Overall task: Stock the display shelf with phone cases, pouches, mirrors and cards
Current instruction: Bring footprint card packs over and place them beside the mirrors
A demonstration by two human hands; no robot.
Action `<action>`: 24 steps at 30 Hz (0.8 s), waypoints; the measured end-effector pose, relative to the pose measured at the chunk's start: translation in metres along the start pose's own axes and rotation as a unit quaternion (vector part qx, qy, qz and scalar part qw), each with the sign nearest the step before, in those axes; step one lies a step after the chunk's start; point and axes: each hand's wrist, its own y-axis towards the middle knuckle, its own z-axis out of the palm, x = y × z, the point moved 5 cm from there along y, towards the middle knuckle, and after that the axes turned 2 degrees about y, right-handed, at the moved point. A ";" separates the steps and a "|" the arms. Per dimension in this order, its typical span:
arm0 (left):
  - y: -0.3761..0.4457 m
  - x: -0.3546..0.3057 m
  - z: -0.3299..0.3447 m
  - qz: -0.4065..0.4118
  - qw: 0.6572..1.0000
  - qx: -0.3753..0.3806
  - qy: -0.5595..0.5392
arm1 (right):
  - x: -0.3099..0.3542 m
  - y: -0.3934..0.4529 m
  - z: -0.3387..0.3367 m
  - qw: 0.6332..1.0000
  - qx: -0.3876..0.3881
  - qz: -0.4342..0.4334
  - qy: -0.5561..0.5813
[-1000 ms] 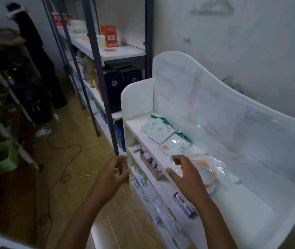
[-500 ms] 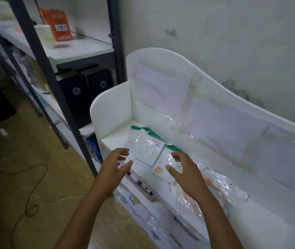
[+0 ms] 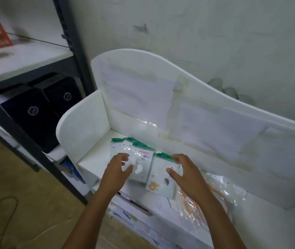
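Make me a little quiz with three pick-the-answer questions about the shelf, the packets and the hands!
1. Where do the packets lie?
A. on the top level of the white shelf
B. on the floor
C. on the black boxes

2. What colour are the packets' top strips?
A. red
B. green
C. yellow

3. What is the right hand doing?
A. hanging by the person's side
B. holding a cup
C. reaching over a packet with its fingers at the top edge

Answers: 1 A, the packets rest flat on the top level by the shelf's left end wall. 2 B, each packet has a green strip along its far edge. 3 C, the fingers sit at the right packet's green edge while the left hand hovers over the middle packet.
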 end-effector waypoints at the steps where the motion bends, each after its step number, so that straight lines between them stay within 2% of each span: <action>1: 0.003 0.001 0.005 -0.009 1.000 -0.005 0.014 | -0.003 0.001 0.000 1.000 0.001 0.000 -0.002; 8: 0.015 0.030 0.028 -0.092 0.988 0.007 0.128 | -0.015 0.012 0.003 1.000 -0.001 0.003 0.017; 11: 0.021 0.037 0.031 -0.099 0.978 0.004 0.181 | -0.014 0.015 0.006 1.000 -0.002 0.002 0.015; 16: 0.028 0.039 0.034 -0.128 0.983 0.024 0.129 | -0.013 0.014 0.009 1.000 -0.009 0.019 0.007; 21: 0.035 0.036 0.025 -0.142 0.987 0.069 0.035 | -0.016 0.008 0.006 0.997 -0.052 0.048 0.000; 24: 0.039 0.035 0.012 -0.132 0.987 0.093 0.027 | -0.016 0.001 0.010 0.995 -0.079 0.065 -0.004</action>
